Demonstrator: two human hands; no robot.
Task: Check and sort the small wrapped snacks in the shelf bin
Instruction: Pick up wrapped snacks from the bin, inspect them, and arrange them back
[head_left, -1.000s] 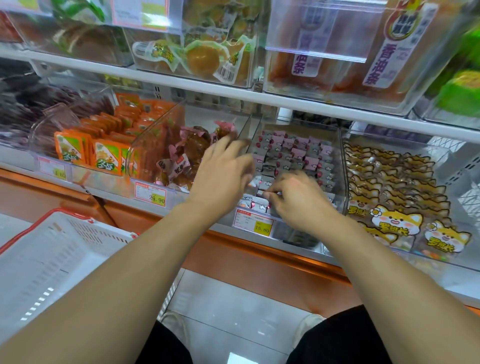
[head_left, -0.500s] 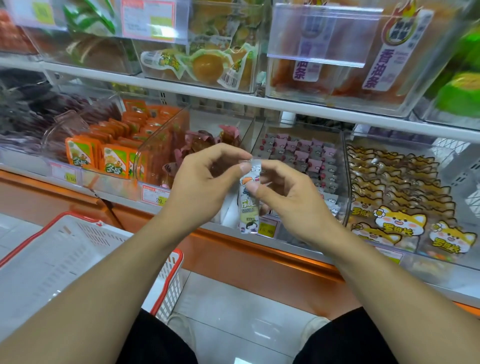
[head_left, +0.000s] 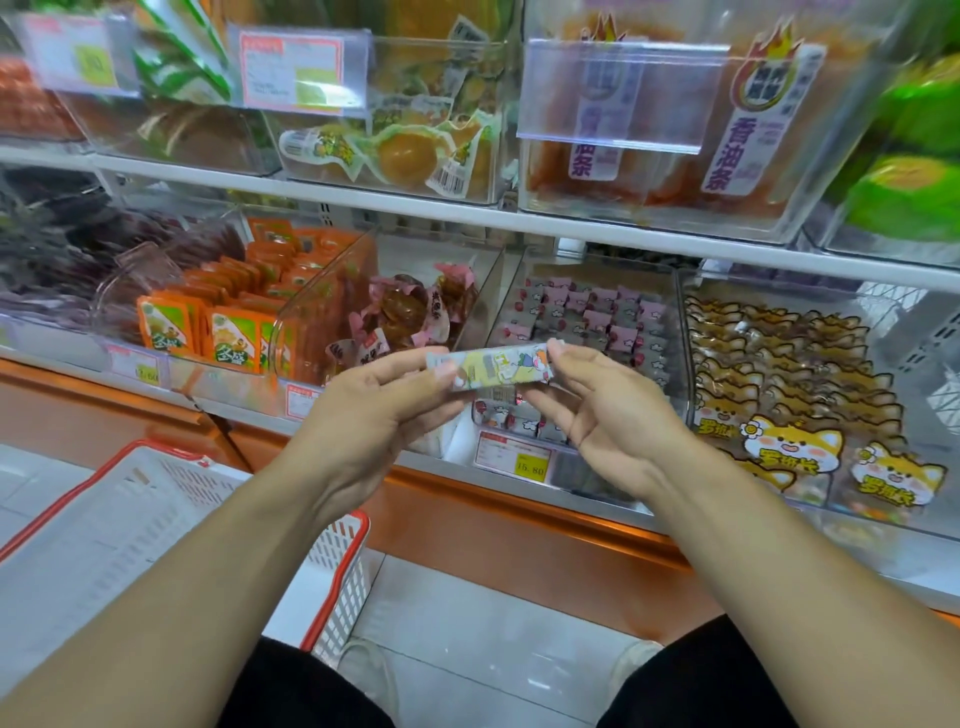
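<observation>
Both hands are raised in front of the shelf, holding one long, narrow, pale yellow-green printed snack wrapper (head_left: 488, 368) level between them. The left hand (head_left: 387, 400) pinches its left end between thumb and curled fingers; the right hand (head_left: 597, 400) pinches the right end with thumb and forefinger, the other fingers loosely spread below. The wrapper hangs just in front of the clear plastic shelf bin (head_left: 675, 332) of small pink-and-white wrapped sweets (head_left: 597, 312), which sits at about twelve o'clock from the hands.

Judging by this, the check is under way on a single piece — one that looks unlike the pink sweets behind it, so it may be a stray. The sweets in the bin lie in fairly even rows at the back, looser at the front. Deciding where this wrapper belongs, and going through the front of the bin, seems left to do. A white slatted plastic basket with a red rim (head_left: 332, 561) waits at seven o'clock, near the left forearm.
</observation>
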